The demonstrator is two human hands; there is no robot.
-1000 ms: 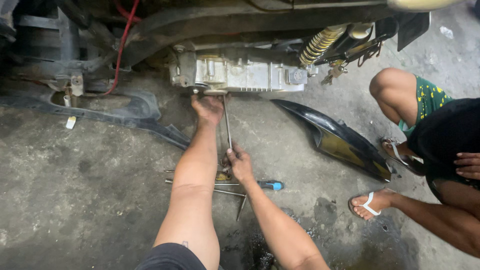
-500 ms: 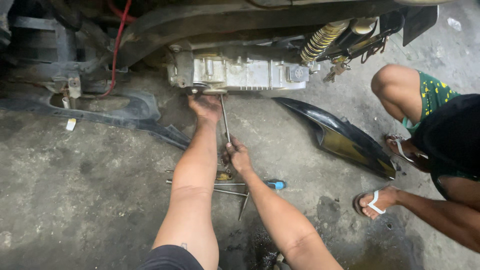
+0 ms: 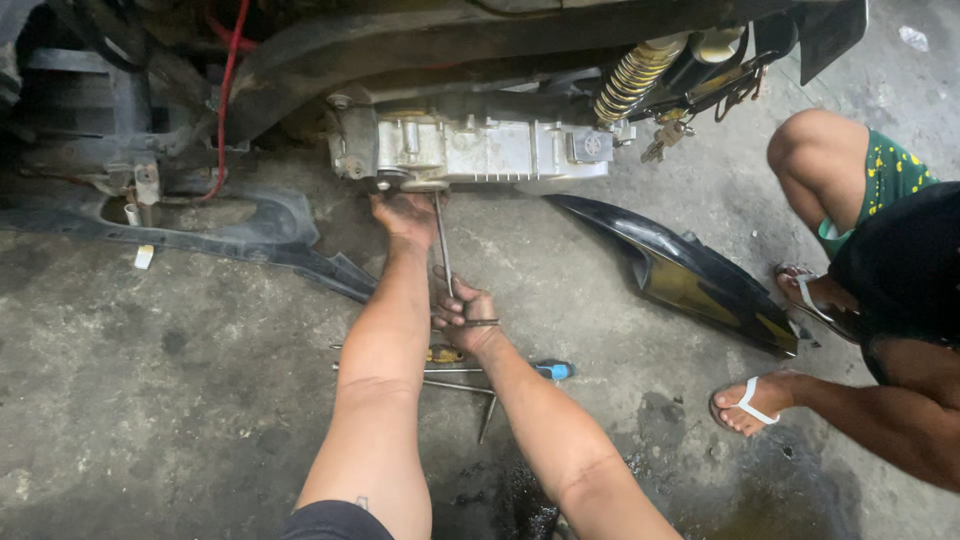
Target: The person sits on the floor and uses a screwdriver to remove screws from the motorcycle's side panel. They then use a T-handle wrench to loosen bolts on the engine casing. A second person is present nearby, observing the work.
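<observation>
Head view: the left hand [image 3: 405, 218] is pressed up against the bottom of the silver engine case [image 3: 480, 150], with the fingers curled at the spot where the long metal tool [image 3: 443, 245] meets the case. It cannot be told if something small is held in those fingers. The right hand [image 3: 462, 315] is closed tight around the low end of the long metal tool, and the tool is held almost straight up, from this hand to the underside of the case. Just behind the right hand, on the concrete floor [image 3: 150, 400], a few thin metal rods [image 3: 455, 385] are laid flat, and a screwdriver with a blue handle [image 3: 550, 371] is seen beside them. A yellowish handle [image 3: 443, 354] is partly hidden between the two arms. Above the case, a yellow spring [image 3: 632, 78] is mounted on the right, and a red cable [image 3: 228, 90] is hung down on the left. A black plastic panel [image 3: 690, 280] is laid on the floor to the right of the hands, well apart from them. Another dark panel [image 3: 200, 225] is laid on the left. At the right edge, another person [image 3: 890, 290] is crouched in white sandals [image 3: 748, 402].
</observation>
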